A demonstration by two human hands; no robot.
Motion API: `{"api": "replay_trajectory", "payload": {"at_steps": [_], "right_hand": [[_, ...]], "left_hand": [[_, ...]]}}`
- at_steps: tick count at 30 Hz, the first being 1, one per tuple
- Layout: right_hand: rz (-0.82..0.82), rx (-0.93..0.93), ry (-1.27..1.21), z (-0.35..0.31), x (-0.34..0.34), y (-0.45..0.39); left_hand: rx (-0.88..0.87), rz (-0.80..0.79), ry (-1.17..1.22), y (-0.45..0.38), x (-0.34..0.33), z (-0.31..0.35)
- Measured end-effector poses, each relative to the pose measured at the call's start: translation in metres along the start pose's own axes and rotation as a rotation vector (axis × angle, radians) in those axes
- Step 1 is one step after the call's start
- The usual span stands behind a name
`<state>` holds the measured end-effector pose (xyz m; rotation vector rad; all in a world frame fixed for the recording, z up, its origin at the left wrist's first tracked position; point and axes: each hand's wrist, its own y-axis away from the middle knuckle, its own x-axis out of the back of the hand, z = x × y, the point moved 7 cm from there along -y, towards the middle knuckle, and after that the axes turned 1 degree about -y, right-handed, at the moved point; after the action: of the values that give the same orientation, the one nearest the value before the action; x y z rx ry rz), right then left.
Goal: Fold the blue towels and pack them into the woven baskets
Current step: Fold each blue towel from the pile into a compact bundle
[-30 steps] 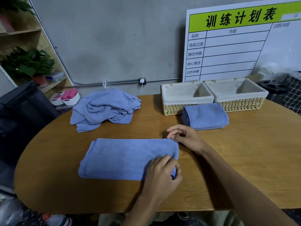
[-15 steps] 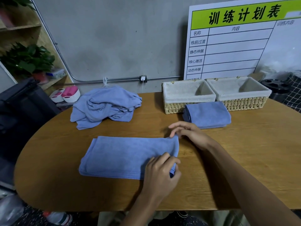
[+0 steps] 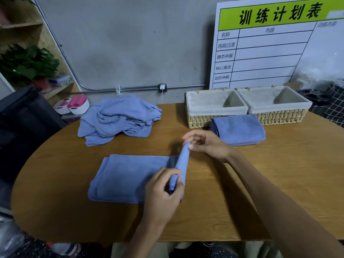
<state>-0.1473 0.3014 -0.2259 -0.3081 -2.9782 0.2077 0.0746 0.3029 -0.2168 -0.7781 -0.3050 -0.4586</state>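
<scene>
A half-folded blue towel [image 3: 128,175] lies flat on the wooden table [image 3: 279,179] in front of me. My left hand [image 3: 163,194] pinches its near right corner and my right hand [image 3: 206,144] pinches its far right corner; that right edge stands lifted off the table. A folded blue towel [image 3: 240,130] rests in front of the two woven baskets, the left basket [image 3: 214,108] and the right basket [image 3: 275,105], both lined with cloth and holding nothing. A heap of unfolded blue towels [image 3: 119,118] sits at the back left.
A large whiteboard chart [image 3: 270,43] leans on the wall behind the baskets. A black bag [image 3: 24,118] and a shelf with a plant [image 3: 28,64] stand left of the table. A dark round object [image 3: 314,97] sits at the far right.
Both hands have taken hold of the towel's right edge and raised it off the table; a second ago that edge lay flat under my fingers.
</scene>
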Motion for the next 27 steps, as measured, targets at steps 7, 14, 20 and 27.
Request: {"api": "replay_trajectory", "payload": {"at_steps": [7, 14, 20, 27], "right_hand": [[-0.09, 0.065, 0.06, -0.012, -0.067, -0.059], [-0.167, 0.08, 0.365, 0.018, -0.123, -0.091], [-0.028, 0.046, 0.311, 0.033, -0.11, -0.086], [0.018, 0.024, 0.336, 0.041, -0.084, -0.066]], "left_hand": [[0.217, 0.098, -0.068, -0.001, 0.053, -0.036], [0.362, -0.054, -0.413, 0.014, 0.076, -0.078], [0.179, -0.128, -0.611, 0.014, 0.065, -0.083], [-0.113, -0.262, -0.575, 0.021, 0.024, -0.035]]}}
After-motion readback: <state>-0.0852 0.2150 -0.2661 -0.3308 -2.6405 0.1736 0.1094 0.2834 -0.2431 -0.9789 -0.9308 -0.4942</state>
